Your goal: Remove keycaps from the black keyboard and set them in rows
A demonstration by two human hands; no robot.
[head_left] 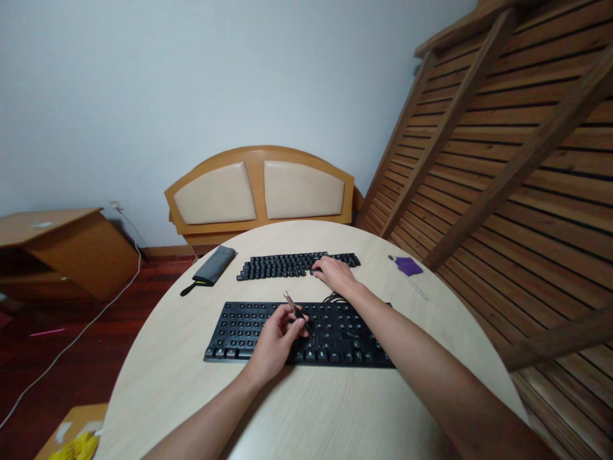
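My left hand (pixel 278 338) is closed round a slim dark tool with metal ends, which looks like a keycap puller (pixel 299 314). It rests over the middle of a black keyboard (pixel 239 332). Most of the keyboard's upper rows show bare switches, while keycaps sit along its bottom row. Behind it, loose black keycaps (pixel 275 266) stand in rows on the table. My right hand (pixel 334 273) reaches over the keyboard to these rows, its fingertips closed on a keycap (pixel 315 271) at their front edge. My right forearm hides part of the keyboard's right side.
The round pale table (pixel 182 370) carries a grey pouch (pixel 214 265) at the left. To the right lie a purple cloth (pixel 408 266) and a thin white stick-like item (pixel 414 285). Coiled black cable (pixel 334 297) sits behind the keyboard. Slatted wood (pixel 479 191) leans at the right.
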